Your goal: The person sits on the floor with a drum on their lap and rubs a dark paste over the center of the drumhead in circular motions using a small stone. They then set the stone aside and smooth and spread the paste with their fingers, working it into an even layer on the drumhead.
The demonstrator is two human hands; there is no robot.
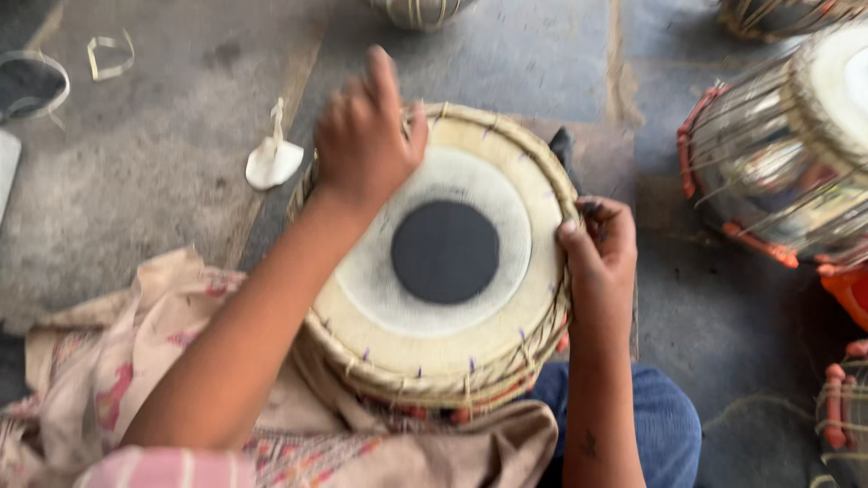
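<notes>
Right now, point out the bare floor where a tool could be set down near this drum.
Free: grey floor between the white scrap and the loose strips, left of the left hand. Also floor between the right hand and the shiny drum. Crowded: right edge, cloth bottom left.

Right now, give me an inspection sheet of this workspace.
Surface: grey stone floor, worn.
Job's things: drum upright in the lap, pale skin with a black centre patch, braided rim.
Clutter: white scrap; strip loops on the floor.
Grippers: left hand on the far rim; right hand gripping the near-right rim.
Cables: nothing seen.
Surroundings: patterned cloth on the lap; laced metal drum at right; more drums partly in view.
</notes>
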